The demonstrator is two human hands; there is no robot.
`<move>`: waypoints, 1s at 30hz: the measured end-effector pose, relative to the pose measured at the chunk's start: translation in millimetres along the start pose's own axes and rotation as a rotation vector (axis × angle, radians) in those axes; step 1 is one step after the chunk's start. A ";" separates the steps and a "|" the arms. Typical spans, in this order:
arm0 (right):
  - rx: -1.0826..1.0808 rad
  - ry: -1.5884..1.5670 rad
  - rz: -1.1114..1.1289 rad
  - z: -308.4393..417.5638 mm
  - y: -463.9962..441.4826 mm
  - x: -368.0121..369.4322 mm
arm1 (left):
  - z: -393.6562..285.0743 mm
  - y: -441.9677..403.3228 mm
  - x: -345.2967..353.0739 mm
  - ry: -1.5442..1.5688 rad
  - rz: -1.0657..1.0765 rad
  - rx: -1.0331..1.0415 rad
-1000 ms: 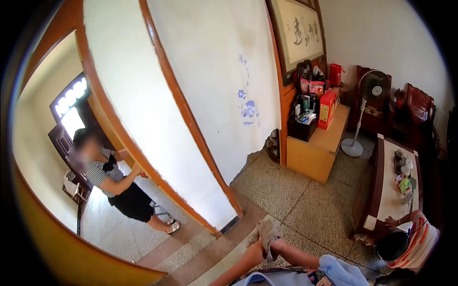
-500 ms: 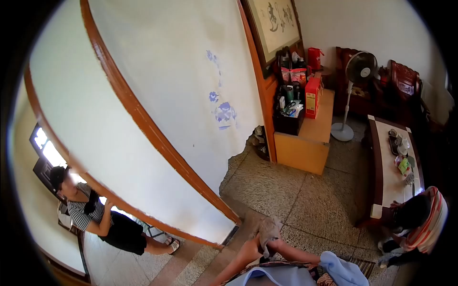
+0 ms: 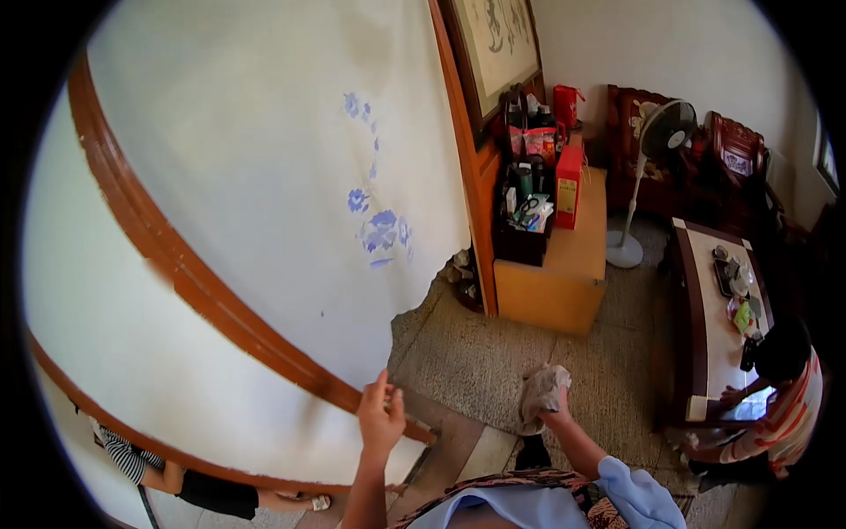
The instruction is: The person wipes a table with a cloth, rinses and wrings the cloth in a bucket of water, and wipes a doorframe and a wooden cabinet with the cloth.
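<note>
My right hand (image 3: 560, 413) grips a crumpled, greyish-beige cloth (image 3: 539, 395) in front of my body, over the floor. Its fingers are mostly covered by the cloth. Raised at the lower middle, my left hand (image 3: 382, 420) is empty, its thumb and fingers apart. It overlaps the lower part of the brown wooden trim (image 3: 330, 388) of a white panel; whether it touches the trim I cannot tell. Blue flower decals (image 3: 382, 231) mark the white surface (image 3: 264, 203) behind.
A person (image 3: 780, 397) in a striped top bends over the low table (image 3: 696, 353) at the right. Another person (image 3: 211, 494) in black shorts is partly hidden behind the panel. A wooden cabinet (image 3: 551, 295) and a standing fan (image 3: 627, 238) are farther back.
My hands have separated: the left rose toward the trim, the right carried the cloth right and upward. The person at the table now reaches over it. My view has shifted.
</note>
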State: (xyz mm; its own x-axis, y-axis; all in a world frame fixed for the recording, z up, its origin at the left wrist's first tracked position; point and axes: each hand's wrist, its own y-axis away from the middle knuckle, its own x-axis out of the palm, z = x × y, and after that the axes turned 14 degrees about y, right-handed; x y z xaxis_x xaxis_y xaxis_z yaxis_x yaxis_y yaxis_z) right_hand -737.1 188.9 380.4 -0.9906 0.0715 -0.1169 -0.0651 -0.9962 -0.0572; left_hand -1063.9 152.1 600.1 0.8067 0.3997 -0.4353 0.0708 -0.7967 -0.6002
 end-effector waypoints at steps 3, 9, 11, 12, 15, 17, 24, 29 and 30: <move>-0.039 0.010 -0.036 0.6 -57.3 -29.5 | 21.8 -36.7 24.9 -0.088 -0.071 0.023; 0.047 -0.528 0.299 104.8 -221.5 -51.5 | 74.2 -95.5 88.1 -0.089 -0.137 -0.142; -0.548 0.231 0.207 121.3 -285.5 -61.8 | 84.3 -124.4 108.5 -0.066 -0.121 -0.127; -0.616 0.263 0.183 129.1 -319.8 -61.4 | 89.7 -138.6 118.1 -0.056 -0.111 -0.122; -0.851 1.307 -0.488 131.7 -438.7 -44.3 | 102.1 -182.5 150.2 -0.032 -0.080 -0.096; -0.934 1.591 -0.734 147.1 -503.7 -36.0 | 113.2 -217.5 172.7 0.033 -0.027 -0.043; -1.177 0.630 -0.277 338.7 -639.6 -31.7 | 153.7 -381.8 245.7 0.215 0.076 0.109; -1.306 0.812 -0.529 457.8 -732.8 -16.6 | 142.9 -525.7 289.9 0.312 0.077 0.276; -1.304 0.809 -0.591 481.1 -745.3 -13.0 | 138.7 -550.7 300.8 0.288 0.068 0.337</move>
State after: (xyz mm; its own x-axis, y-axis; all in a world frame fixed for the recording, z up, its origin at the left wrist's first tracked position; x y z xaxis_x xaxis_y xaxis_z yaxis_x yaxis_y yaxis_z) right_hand -733.7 906.8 901.5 -0.5233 0.8261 -0.2092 0.1658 -0.1421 -0.9759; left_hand -941.7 773.9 706.7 0.9369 0.1706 -0.3052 -0.1446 -0.6055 -0.7826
